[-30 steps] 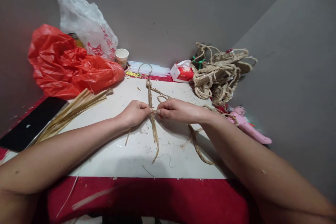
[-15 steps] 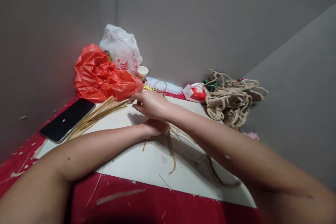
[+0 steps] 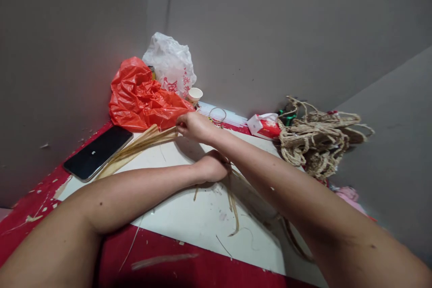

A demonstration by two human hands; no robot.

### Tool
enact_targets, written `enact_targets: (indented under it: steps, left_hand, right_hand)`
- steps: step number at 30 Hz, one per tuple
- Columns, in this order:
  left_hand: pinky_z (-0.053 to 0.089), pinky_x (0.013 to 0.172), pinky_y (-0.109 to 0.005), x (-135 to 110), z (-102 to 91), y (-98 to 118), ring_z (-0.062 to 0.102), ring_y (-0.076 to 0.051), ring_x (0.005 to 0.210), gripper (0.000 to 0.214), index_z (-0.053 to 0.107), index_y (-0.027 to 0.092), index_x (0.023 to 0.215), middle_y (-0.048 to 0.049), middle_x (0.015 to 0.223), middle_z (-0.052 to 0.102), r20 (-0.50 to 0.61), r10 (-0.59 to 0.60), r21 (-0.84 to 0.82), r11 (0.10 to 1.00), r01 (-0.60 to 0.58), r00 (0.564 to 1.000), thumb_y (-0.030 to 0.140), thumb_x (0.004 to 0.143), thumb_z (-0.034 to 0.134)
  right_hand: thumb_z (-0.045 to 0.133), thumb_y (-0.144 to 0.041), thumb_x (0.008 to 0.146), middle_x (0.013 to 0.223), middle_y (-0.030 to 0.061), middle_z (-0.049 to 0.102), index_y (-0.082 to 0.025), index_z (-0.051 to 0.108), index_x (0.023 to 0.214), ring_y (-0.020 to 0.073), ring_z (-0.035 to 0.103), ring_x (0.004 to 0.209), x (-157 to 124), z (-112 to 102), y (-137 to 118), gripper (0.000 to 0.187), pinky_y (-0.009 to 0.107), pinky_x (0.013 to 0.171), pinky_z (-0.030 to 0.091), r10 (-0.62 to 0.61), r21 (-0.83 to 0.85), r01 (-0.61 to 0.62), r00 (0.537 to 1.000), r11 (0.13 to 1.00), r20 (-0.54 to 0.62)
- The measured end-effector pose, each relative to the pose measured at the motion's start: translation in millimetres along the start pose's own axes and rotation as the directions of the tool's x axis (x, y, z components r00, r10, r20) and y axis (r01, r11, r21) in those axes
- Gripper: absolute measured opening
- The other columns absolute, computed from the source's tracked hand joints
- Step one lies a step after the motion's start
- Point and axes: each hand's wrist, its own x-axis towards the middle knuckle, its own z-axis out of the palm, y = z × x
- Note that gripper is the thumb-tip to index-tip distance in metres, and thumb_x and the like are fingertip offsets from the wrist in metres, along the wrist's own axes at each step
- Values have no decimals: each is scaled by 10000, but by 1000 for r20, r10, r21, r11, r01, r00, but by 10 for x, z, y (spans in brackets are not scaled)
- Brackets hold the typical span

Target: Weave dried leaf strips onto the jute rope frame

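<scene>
My right hand reaches across above my left. Its fingers are pinched at the near end of a bundle of dried, straw-coloured leaf strips; how many strips they grip cannot be made out. Just below, my left hand is closed with its back toward me. Thin strip ends hang out past it onto the white board. What its fingers hold is mostly hidden by the hand itself and my right forearm. A brown braided cord curves out from under the right forearm.
A black phone lies left of the bundle. Behind are a red plastic bag, a white plastic bag, a paper cup and a tissue pack. A heap of braided rope sits at right, against the grey wall.
My right hand has moved up and away from my left, its fingers now closed at the strips' end. The whole view has shifted, so everything appears further right.
</scene>
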Motion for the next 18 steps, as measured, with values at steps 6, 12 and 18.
enact_targets:
  steps: [6, 12, 18]
  left_hand:
    - [465, 872, -318, 26, 15, -22, 587, -242, 997, 358, 637, 69, 1066, -153, 1048, 674, 3, 41, 104, 994, -41, 999, 68, 724, 530]
    - [363, 1028, -337, 33, 28, -27, 482, -244, 1207, 424, 562, 80, 1218, -149, 1327, 537, 89, 93, 237, 965, -112, 992, 86, 825, 405]
    - [301, 1073, -355, -10, -52, 67, 403, -259, 1283, 442, 497, 41, 1286, -174, 1399, 457, 154, 63, 306, 946, -109, 986, 117, 868, 379]
  right_hand:
    - [504, -251, 791, 770, 55, 670, -166, 682, 843, 133, 517, 621, -13, 29, 44, 204, 240, 545, 304, 34, 33, -32, 999, 999, -42]
    - [523, -369, 823, 687, 34, 630, -161, 662, 752, 109, 458, 555, -21, 81, 11, 260, 237, 525, 278, -8, 91, 7, 1000, 996, 5]
    - [585, -312, 786, 813, 50, 665, -154, 642, 989, 132, 538, 648, -31, 87, 18, 263, 225, 560, 319, -25, 157, 31, 999, 987, -43]
